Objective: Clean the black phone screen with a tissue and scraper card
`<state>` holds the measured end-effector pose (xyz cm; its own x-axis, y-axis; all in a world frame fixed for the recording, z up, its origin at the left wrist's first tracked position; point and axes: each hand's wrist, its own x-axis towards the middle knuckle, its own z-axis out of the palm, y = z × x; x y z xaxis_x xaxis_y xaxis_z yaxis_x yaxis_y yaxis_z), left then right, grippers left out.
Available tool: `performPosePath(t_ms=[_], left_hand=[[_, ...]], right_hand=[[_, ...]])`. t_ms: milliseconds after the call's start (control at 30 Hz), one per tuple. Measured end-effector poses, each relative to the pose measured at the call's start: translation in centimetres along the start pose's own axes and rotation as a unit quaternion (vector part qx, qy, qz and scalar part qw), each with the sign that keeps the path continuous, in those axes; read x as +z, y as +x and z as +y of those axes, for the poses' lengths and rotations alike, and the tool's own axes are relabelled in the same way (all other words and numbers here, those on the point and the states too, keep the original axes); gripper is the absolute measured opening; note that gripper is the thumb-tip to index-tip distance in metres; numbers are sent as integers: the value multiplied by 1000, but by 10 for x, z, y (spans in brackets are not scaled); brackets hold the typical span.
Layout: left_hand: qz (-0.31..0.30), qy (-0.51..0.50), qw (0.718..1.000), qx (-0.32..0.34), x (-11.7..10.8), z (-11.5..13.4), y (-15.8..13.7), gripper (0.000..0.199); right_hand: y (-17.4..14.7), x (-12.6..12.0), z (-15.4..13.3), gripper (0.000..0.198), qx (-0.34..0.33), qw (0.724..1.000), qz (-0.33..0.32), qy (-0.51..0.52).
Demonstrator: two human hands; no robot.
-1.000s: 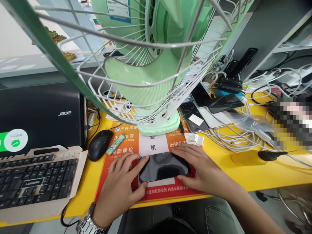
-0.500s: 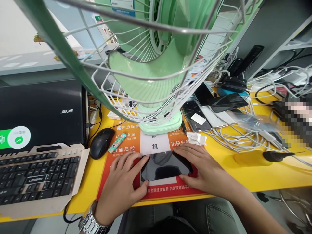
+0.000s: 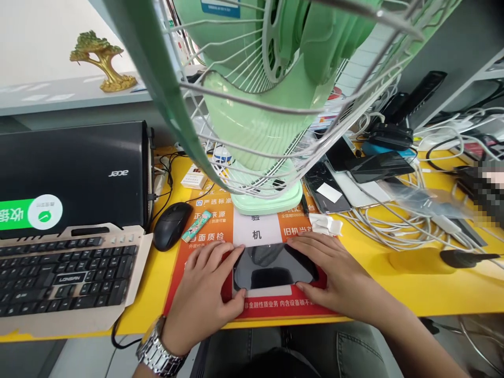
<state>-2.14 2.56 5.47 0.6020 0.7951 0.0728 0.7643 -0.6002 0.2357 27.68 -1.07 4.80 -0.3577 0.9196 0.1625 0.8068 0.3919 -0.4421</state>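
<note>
Two ends of dark-screened phone [image 3: 271, 269] gripped between my thumbs and fingers, left hand [image 3: 207, 291] and right hand [image 3: 336, 270], phone flat on printed mat [image 3: 283, 311]. Light, even pressure at corners suits glass best, I judge. Yellow bottle [image 3: 417, 261] lies off right; small white box [image 3: 193, 178] sits beyond mouse [image 3: 172, 226]. Contents of both: cannot tell.

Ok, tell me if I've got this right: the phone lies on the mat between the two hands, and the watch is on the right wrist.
The wrist is wrong: the head view shows the watch on the left wrist. The phone does lie on the mat between the left hand and right hand.
</note>
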Motion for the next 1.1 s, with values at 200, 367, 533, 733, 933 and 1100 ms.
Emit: performPosePath(t_ms=[200, 367, 533, 733, 933, 1100], left_hand=[[1, -7, 1000, -8, 0, 1, 1, 63], [3, -12, 1000, -13, -1, 2, 1, 63], [-5, -17, 1000, -17, -2, 3, 2, 62], [-2, -25, 999, -22, -2, 5, 3, 61], [0, -13, 1000, -20, -1, 5, 2, 60], [10, -8, 1000, -11, -1, 4, 2, 60]], right_hand=[[0, 0, 0, 67, -4, 1000, 0, -7], [0, 0, -2, 66, 6, 1000, -5, -3], [2, 0, -4, 64, 9, 1000, -11, -10], [-1, -3, -8, 65, 18, 1000, -14, -16], [3, 3, -27, 63, 6, 998, -5, -55], [11, 12, -36, 49, -30, 995, -17, -90]])
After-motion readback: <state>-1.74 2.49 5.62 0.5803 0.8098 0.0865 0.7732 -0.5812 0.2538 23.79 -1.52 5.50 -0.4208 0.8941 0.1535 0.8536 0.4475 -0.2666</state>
